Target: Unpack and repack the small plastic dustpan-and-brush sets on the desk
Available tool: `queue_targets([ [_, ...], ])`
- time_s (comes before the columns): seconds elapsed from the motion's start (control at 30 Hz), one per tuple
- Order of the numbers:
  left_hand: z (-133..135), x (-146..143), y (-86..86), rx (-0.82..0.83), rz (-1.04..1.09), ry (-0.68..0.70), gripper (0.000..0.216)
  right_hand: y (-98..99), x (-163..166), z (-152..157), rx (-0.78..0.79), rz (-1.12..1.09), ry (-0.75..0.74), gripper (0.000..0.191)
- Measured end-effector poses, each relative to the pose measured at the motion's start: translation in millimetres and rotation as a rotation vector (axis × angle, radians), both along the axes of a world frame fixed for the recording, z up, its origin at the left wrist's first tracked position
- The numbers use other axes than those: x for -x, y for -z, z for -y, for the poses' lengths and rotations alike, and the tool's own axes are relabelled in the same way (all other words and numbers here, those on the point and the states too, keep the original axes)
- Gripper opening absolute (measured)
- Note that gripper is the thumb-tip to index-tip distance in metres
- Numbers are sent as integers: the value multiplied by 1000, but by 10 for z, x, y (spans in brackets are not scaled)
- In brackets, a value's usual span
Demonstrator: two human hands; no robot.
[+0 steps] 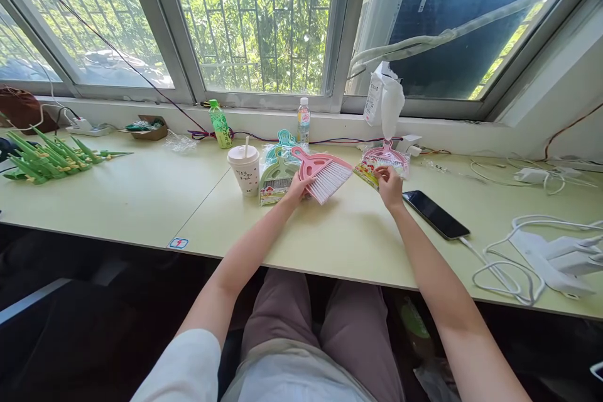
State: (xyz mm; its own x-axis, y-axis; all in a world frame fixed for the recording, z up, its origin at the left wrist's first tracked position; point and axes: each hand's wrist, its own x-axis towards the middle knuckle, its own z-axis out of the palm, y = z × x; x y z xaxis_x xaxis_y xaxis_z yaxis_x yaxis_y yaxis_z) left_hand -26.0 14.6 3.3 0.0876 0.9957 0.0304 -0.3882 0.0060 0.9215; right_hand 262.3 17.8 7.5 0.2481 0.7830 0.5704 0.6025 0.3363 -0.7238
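My left hand (298,190) grips a small pink brush and dustpan set (321,169), its pale bristles pointing down and to the right. Pinched in my right hand (390,186) is a colourful printed card (366,174), yellow-green with small pictures. Beyond that hand lies another pink brush and dustpan set (387,154) in clear wrapping, partly covered by the card and fingers. Beside my left hand, green brush and dustpan sets (277,179) lie in clear packaging, with a teal one (285,138) behind them.
A lidded paper cup with straw (245,171) stands left of the sets. Two bottles, one green (220,124) and one clear (303,120), stand near the window. A phone (437,215), white cables and a power strip (546,257) lie right. Green pointed items (56,157) are piled far left.
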Motion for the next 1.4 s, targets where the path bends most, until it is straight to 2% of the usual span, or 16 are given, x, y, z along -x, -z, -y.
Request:
queue_targets([
  [0.07, 6, 1, -7, -6, -7, 4, 62, -96, 31, 44, -55, -56, 3, 33],
  [0.17, 37, -1, -26, -42, -35, 32, 66, -197, 156, 147, -74, -62, -101, 33],
  [0.27, 96, -27, -44, -101, -74, 88, 73, -193, 372, 275, -33, 131, -193, 25],
  [0.4, 181, -79, -53, -159, -132, 215, 80, -83, 636, 403, 12, 459, -277, 21],
  [0.53, 218, -95, -66, -183, -155, 245, 85, -48, 696, 436, -26, 537, -298, 23],
  [0.67, 222, -88, -96, -163, -145, 254, 84, -117, 606, 401, -36, 485, -300, 22],
  [0.77, 220, -89, -108, -147, -151, 257, 83, -164, 520, 351, -10, 326, -315, 24],
  [0.9, 225, -91, -94, -124, -167, 263, 85, -167, 486, 303, 65, 27, -468, 34],
  [0.97, 230, -91, -78, -113, -180, 275, 84, -139, 532, 307, 81, 34, -512, 35],
  [1.03, 228, -91, -54, -108, -188, 295, 82, -98, 611, 331, 59, 184, -492, 31],
  [1.17, 174, -93, 17, -160, -208, 319, 79, -17, 771, 399, -22, 517, -347, 21],
  [1.4, 87, -107, 89, -243, -228, 352, 79, 39, 801, 437, -152, 641, -225, 22],
])
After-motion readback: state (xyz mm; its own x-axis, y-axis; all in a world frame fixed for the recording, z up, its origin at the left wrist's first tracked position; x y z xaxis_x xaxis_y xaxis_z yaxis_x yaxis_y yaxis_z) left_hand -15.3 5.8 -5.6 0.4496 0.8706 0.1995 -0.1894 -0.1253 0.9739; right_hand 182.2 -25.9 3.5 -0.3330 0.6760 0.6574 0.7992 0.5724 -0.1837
